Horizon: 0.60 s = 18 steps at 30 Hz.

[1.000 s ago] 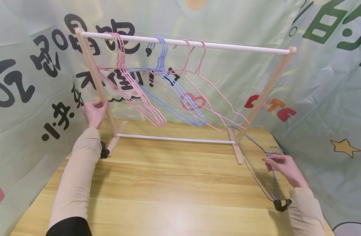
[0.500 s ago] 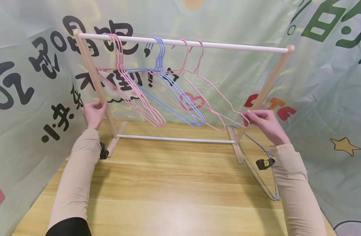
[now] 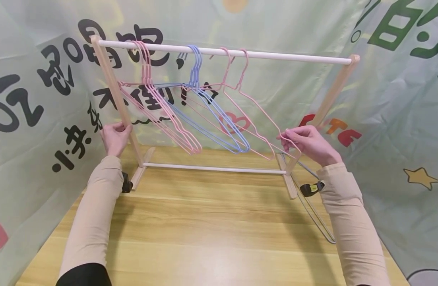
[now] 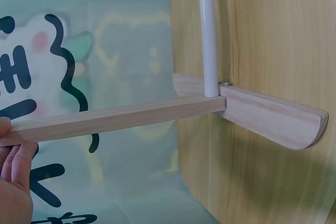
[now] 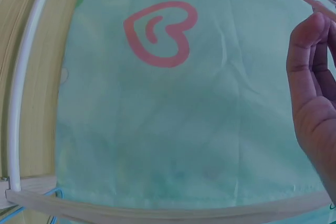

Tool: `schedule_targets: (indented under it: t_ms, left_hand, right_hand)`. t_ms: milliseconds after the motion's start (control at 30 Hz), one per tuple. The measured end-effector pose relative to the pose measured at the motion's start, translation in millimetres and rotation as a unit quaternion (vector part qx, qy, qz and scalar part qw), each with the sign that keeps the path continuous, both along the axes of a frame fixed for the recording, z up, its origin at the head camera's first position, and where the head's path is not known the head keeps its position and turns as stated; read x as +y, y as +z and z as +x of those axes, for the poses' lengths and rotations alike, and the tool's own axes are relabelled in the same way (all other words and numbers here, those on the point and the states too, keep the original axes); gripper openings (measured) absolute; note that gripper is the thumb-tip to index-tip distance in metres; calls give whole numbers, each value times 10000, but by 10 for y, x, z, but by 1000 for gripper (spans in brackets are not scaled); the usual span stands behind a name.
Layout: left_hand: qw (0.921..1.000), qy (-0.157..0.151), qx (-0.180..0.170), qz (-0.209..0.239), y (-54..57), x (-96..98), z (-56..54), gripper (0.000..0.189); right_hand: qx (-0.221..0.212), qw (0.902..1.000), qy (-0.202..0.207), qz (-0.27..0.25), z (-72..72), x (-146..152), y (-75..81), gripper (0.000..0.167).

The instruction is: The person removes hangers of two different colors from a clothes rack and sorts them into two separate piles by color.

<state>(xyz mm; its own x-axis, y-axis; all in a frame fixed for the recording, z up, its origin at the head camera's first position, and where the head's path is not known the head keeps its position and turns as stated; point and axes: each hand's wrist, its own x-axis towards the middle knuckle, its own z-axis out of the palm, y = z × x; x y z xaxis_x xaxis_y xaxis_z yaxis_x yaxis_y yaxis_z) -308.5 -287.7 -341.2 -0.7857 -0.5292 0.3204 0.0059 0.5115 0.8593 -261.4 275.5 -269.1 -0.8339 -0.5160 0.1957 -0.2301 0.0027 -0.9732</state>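
Hangers line the rail; bluish hanger, lower right, unhung; left hand grips post, right hand pinches pink hanger.

Two hands, one rack, at least eight hangers.

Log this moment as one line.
left fingers: gripping left wooden post | right fingers: pinching rightmost pink hanger | blue hangers: on top rail
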Motion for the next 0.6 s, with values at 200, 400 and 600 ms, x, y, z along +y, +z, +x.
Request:
schedule_targets:
  t_ms: [200,400,600]
  left_hand:
    - [10000,23,-9,-14,7,13,0,32]
    - [10000,18,-43,4,-3,2,2,33]
    - [10000,12,-13,34,11,4,-10,31]
  right_hand:
    - [78,9994,321,57,-33,-41,22,26]
    - [185,9977,628,168,-53,-54,26,27]
    - [175,9976,674,-56,-62,-54,22,28]
